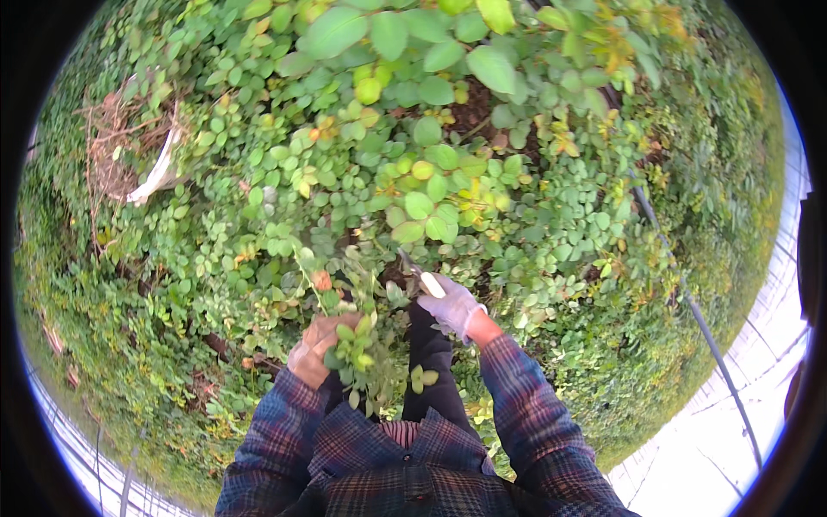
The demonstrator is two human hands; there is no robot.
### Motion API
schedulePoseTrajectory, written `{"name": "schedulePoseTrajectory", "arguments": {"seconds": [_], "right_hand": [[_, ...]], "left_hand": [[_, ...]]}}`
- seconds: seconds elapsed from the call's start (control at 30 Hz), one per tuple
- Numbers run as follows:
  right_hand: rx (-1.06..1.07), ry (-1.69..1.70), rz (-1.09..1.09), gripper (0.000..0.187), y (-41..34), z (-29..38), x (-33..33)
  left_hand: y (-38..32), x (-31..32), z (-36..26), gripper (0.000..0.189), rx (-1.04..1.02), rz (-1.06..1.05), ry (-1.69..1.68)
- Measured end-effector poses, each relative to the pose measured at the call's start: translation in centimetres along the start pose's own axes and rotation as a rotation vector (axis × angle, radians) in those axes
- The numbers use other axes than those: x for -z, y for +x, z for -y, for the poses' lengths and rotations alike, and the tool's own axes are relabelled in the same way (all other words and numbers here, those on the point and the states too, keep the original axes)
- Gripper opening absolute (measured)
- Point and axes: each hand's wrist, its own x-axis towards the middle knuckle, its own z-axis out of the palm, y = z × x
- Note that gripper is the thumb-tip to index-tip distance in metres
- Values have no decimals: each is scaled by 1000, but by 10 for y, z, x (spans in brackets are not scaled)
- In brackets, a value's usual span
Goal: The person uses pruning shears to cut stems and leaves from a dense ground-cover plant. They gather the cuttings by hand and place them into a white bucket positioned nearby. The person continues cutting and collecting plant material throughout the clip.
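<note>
My left hand (321, 349), in a tan work glove, is closed around leafy cut-looking stems (356, 352) that hang in front of my legs. A faded orange bloom (321, 280) shows just above that hand. My right hand (450, 307), in a thin whitish glove, grips pruning shears (431, 285) with a pale handle; their dark blades point up and left into the rose-like foliage. The blade tips lie among leaves, and what is between them cannot be told.
Dense leafy bushes (439, 194) surround me, with large leaves close at the top. At the upper left, a white-rimmed container or sack (157, 169) holds dry brown twigs (123, 139). A long thin grey pipe or pole (704, 329) slants through the plants at the right.
</note>
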Motion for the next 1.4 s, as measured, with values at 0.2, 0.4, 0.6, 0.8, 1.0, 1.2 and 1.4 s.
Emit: {"name": "schedulePoseTrajectory", "arguments": {"seconds": [0.2,0.4,0.6,0.8,1.0,1.2,1.4], "right_hand": [[251,775,-623,30,-60,-83,116],[270,-186,-592,43,-70,-2,161],[224,-823,-324,49,-58,-30,133],[364,-567,-239,50,-103,-30,186],[201,71,-192,53,-31,-13,239],[99,416,-234,48,0,-16,243],[122,82,-233,61,1,-33,240]], "left_hand": [[36,-42,-27,55,12,502,-352],[166,-125,-47,47,31,275,-642],[203,-174,-20,29,5,40,-421],[188,-193,21,45,223,-130,-405],[182,-200,-14,66,113,-74,-405],[178,-196,2,43,119,-79,-649],[178,-198,-22,64,143,-80,-482]]}}
